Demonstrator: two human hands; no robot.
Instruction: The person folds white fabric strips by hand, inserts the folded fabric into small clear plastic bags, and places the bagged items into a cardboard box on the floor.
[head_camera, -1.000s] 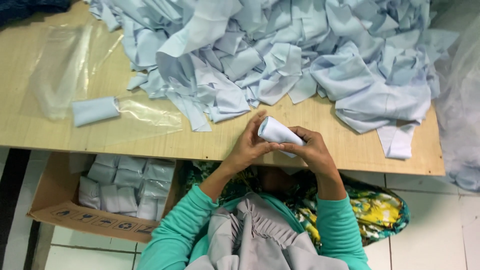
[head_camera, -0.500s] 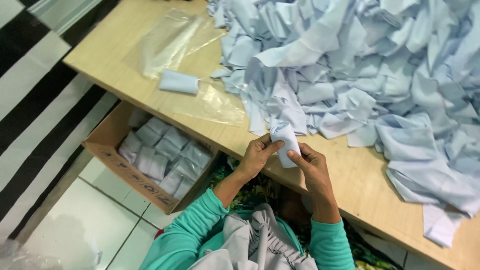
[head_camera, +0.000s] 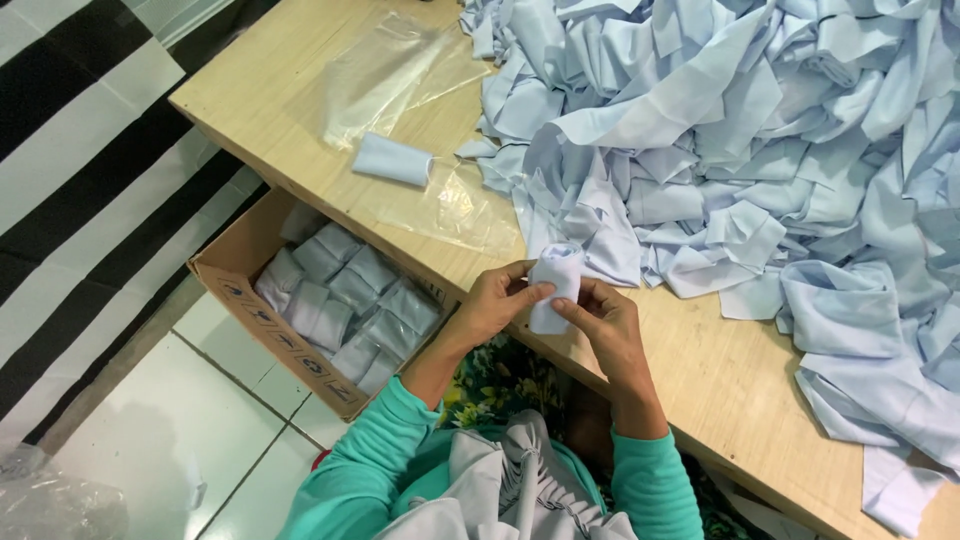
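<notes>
Both of my hands hold a small rolled piece of pale blue cloth at the near edge of the wooden table. My left hand grips its left side with the thumb on the front. My right hand pinches its lower right side. A big heap of loose pale blue cloth pieces covers the table just beyond my hands. Another finished roll lies on the table to the left, by clear plastic bags.
A cardboard box on the floor to my left holds several bagged rolls. More grey cloth lies in my lap. White floor tiles and a black-and-white striped surface lie to the left. A crumpled plastic bag sits bottom left.
The view has swung left and tilted, bringing the box and floor into view. My hands keep hold of the roll and have turned it upright near the table's edge.
</notes>
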